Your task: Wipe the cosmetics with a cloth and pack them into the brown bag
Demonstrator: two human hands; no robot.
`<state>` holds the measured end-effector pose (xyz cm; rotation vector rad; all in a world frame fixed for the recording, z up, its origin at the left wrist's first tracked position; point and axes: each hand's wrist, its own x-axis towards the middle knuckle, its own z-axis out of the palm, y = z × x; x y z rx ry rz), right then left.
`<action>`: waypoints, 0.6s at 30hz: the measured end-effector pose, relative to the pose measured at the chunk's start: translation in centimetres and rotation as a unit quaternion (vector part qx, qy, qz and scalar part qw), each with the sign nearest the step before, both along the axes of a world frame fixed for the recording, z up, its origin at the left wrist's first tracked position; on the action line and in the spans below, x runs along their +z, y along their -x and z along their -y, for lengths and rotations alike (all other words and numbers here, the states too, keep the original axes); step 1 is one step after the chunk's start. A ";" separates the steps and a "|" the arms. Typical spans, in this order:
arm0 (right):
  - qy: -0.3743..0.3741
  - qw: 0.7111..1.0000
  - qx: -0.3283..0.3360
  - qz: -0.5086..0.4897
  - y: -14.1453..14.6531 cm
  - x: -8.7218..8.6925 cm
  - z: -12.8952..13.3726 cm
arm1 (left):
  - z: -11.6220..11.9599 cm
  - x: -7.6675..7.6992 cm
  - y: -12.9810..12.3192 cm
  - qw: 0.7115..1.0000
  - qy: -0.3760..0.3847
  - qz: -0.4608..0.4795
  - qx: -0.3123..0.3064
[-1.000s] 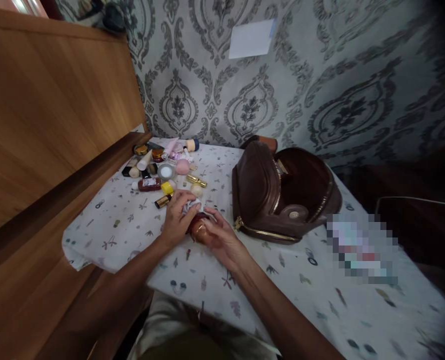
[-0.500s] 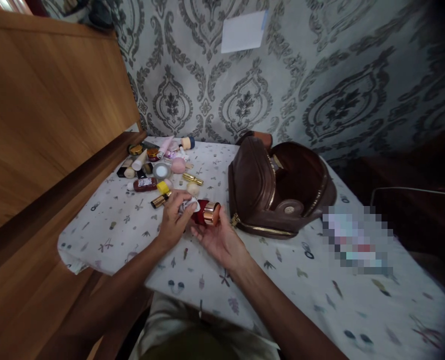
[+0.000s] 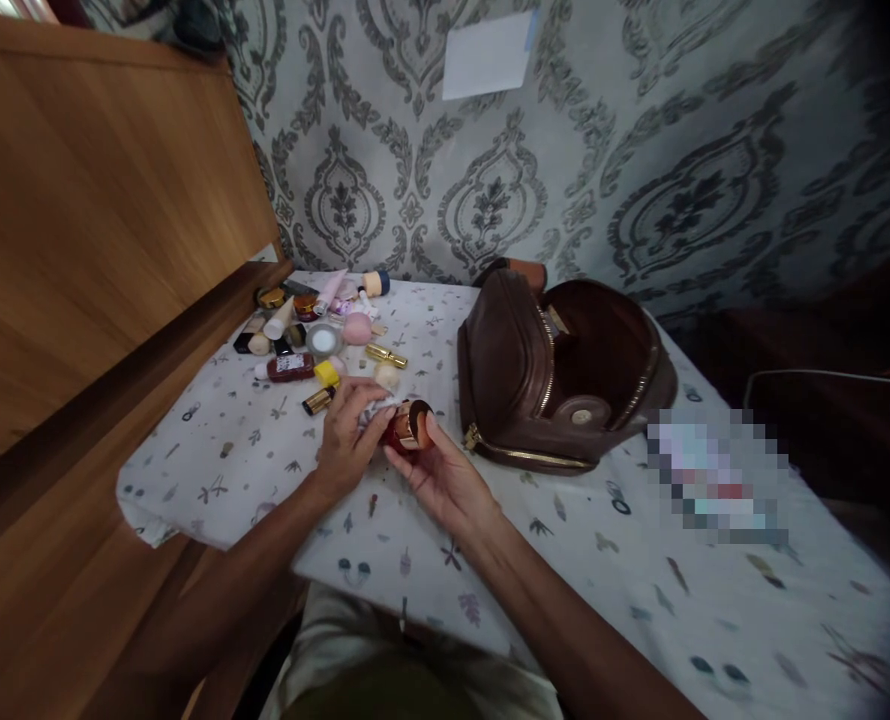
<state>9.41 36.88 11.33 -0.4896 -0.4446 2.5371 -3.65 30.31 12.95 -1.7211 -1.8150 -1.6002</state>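
One unzipped brown bag, its depths too dark to read, stands near one red jar, held over the table in the right hand's curled fingers while the left hand's press one white cloth against it

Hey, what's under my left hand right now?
A crumpled pale cloth shows under your left hand, against a shiny reddish container. Your fingers and the cloth cover the container's left end, so that part can't be seen.
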 end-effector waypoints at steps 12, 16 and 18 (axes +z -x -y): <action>0.074 0.996 -0.034 0.043 0.2 -1.0 -0.7 | 0.0 0.5 0.1 0.994 0.031 -0.045 -0.100; 0.087 0.995 -0.049 0.021 0.3 -0.7 -1.0 | 0.0 0.3 -0.1 0.989 0.032 -0.067 -0.124; 0.096 0.994 -0.054 0.016 0.3 -0.5 -1.1 | 0.0 0.2 -0.1 0.986 0.033 -0.079 -0.141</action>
